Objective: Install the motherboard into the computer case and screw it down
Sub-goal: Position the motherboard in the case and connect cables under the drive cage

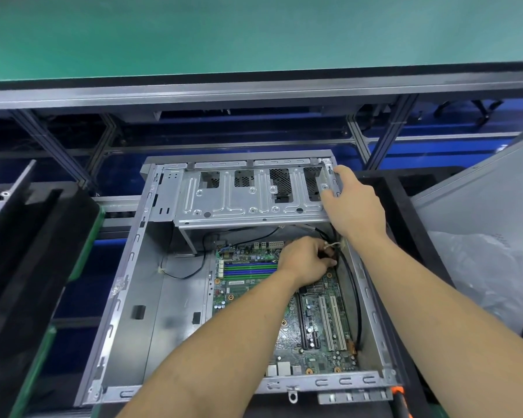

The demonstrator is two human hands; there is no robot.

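An open grey computer case (127,312) lies on its side in front of me. The green motherboard (317,327) lies inside its right half, with blue and green memory slots at its far end. My left hand (305,257) reaches into the far right corner of the board, fingers curled round black cables and a small white connector (334,245). My right hand (355,203) grips the right end of the metal drive cage (248,194), which spans the far end of the case. My left forearm covers the middle of the board.
Black foam trays stand at the left (27,236) and right (405,206) of the case. Crumpled clear plastic (480,267) lies at the right. An orange-and-black tool handle (400,401) pokes in at the bottom right. A green-topped bench (254,31) with an aluminium frame rises behind.
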